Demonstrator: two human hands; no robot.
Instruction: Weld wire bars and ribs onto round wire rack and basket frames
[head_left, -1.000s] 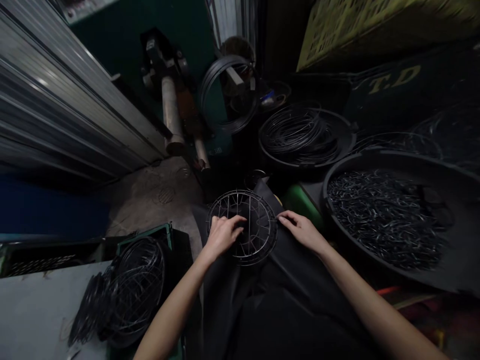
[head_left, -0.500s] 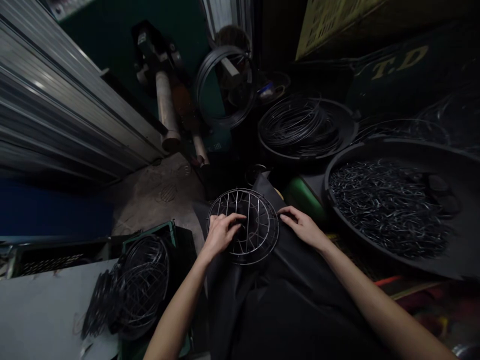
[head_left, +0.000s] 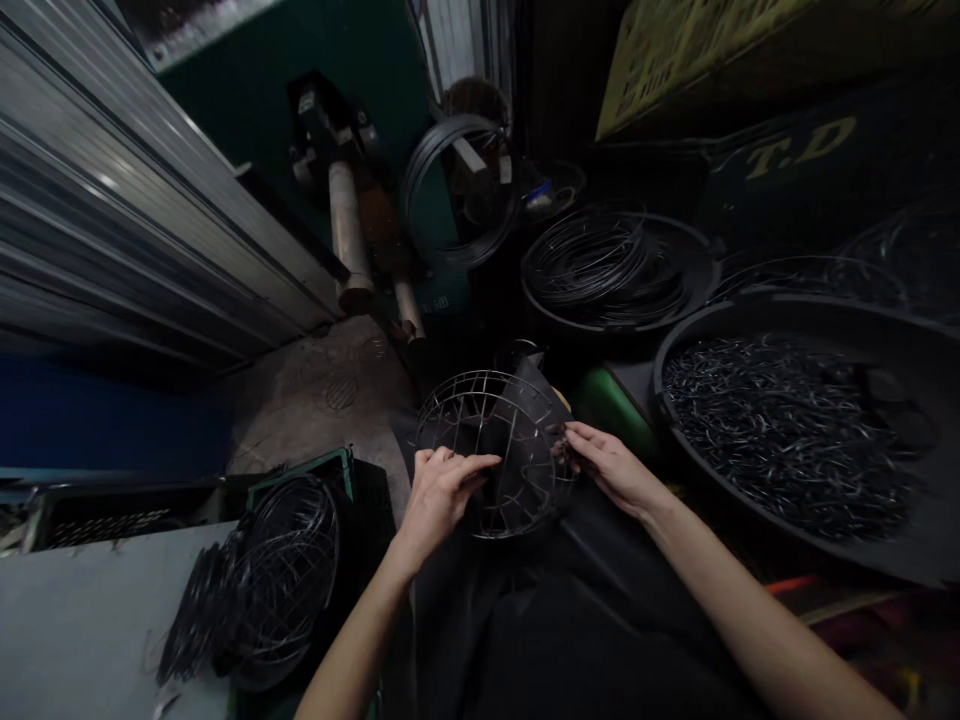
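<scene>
Gripping wire rack [head_left: 509,440] edge, left hand [head_left: 441,492]; right hand [head_left: 611,470] at opposite edge

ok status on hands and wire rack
Left hand on wire rack, left side. Right hand at its right rim. Dark cloth underneath, basin rightward.

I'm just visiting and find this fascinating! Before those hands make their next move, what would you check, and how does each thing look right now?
1. Left hand holding the round wire frame: ok, it is at the frame's left side, fingers over the bars.
2. Right hand near the frame: ok, its fingertips are by the right rim.
3. Anything pinched in the right hand: cannot tell, the fingertips are dark and blurred.
4. Short wire pieces within the wide black tub: ok, they lie inside it, to the right.
5. Light on the work: not ok, the scene looks dim.
</scene>
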